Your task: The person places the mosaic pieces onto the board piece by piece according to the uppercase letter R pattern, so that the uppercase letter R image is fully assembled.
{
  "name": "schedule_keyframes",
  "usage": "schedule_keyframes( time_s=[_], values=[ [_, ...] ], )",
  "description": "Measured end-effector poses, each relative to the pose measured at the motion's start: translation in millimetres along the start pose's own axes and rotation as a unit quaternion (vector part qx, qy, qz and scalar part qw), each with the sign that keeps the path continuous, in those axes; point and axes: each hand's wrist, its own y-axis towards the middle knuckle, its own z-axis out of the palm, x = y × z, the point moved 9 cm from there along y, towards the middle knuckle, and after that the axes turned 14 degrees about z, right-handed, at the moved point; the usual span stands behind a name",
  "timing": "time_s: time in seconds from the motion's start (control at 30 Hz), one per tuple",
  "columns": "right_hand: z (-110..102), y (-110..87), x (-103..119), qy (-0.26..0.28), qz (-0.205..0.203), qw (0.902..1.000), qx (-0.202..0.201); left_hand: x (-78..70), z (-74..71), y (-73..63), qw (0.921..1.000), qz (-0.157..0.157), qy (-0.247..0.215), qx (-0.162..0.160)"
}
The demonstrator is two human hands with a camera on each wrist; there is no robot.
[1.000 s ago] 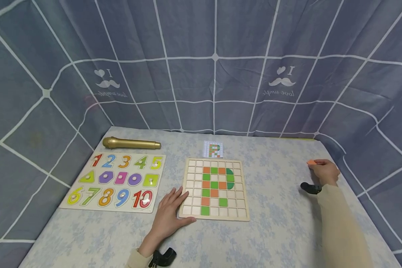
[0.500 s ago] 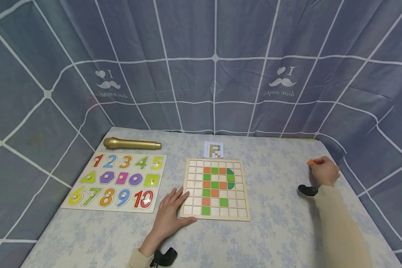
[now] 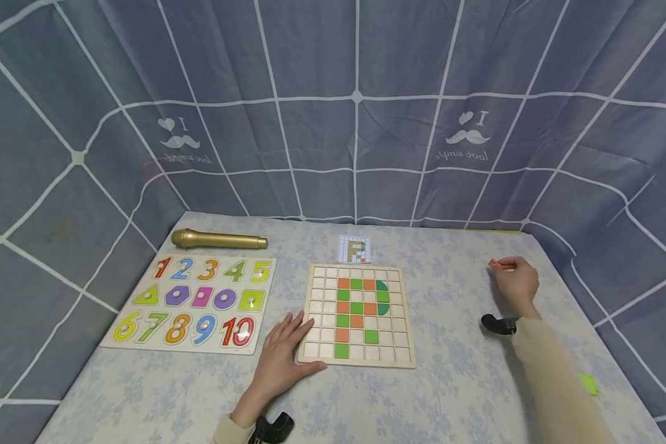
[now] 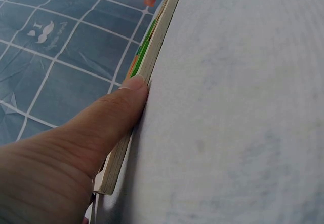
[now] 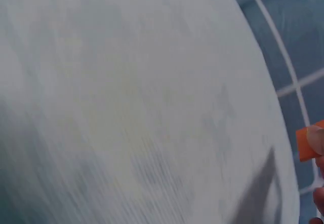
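My left hand (image 3: 280, 357) rests at the near left corner of a wooden grid board (image 3: 391, 324), fingers extended on its left side. In the left wrist view the thumb (image 4: 114, 110) presses on the board's front edge. Orange, green and dark green tiles (image 3: 356, 308) form a letter-like pattern on the grid. Off to the right, my right hand (image 3: 517, 285) pinches a small orange tile (image 5: 304, 145) above the table, well apart from the board. Part of that tile is hidden behind the fingers.
A printed pattern card (image 3: 354, 249) lies behind the board. To the left are a number-and-shape puzzle board (image 3: 185, 308) and a gold microphone (image 3: 219, 238). A bright green piece (image 3: 589, 385) lies beside the right sleeve. Grid-patterned curtains (image 3: 322, 135) enclose the table.
My right hand has moved left with the orange tile, and the bright green piece by the sleeve has come into view. My left hand stays on the board.
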Motion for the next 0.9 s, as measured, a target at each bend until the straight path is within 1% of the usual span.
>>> schedule_keyframes(
  time_s=[0.13, 0.23, 0.3, 0.37, 0.43, 0.5, 0.57, 0.67, 0.83, 0.9],
  values=[
    [7.6, -24.2, 27.1, 0.033, -0.058, 0.9977, 0.012, 0.6, 0.3, -0.4, 1.0000, -0.001, 0.000, -0.002],
    [14.0, -47.4, 48.9, 0.065, -0.108, 0.9914, 0.034, 0.9, 0.3, -0.7, 1.0000, -0.002, -0.001, -0.002],
    [19.6, -65.0, 62.4, 0.083, -0.148, 0.9840, 0.054, 1.1, 0.4, -0.8, 1.0000, -0.003, 0.000, -0.001],
    [25.8, -84.7, 74.8, 0.089, -0.191, 0.9745, 0.076, 1.3, 0.6, -0.8, 1.0000, -0.002, 0.001, -0.001],
    [33.7, -105.9, 83.8, 0.081, -0.230, 0.9645, 0.103, 1.4, 0.7, -0.8, 1.0000, -0.002, 0.001, 0.000],
    [42.1, -126.7, 89.8, 0.072, -0.257, 0.9549, 0.131, 1.4, 0.7, -0.7, 1.0000, 0.000, 0.002, -0.001],
    [51.5, -146.5, 92.4, 0.059, -0.275, 0.9453, 0.166, 1.2, 0.7, -0.6, 1.0000, 0.002, 0.003, -0.003],
    [63.0, -170.9, 92.9, 0.046, -0.287, 0.9330, 0.212, 0.3, 0.1, -0.5, 0.9999, 0.007, 0.005, -0.008],
    [76.3, -201.6, 89.3, 0.031, -0.296, 0.9139, 0.276, -1.0, -0.8, -0.3, 0.9996, 0.017, 0.008, -0.020],
    [81.5, -212.3, 86.8, 0.027, -0.298, 0.9029, 0.309, -1.2, -0.7, -0.2, 0.9996, 0.018, 0.009, -0.020]
  ],
)
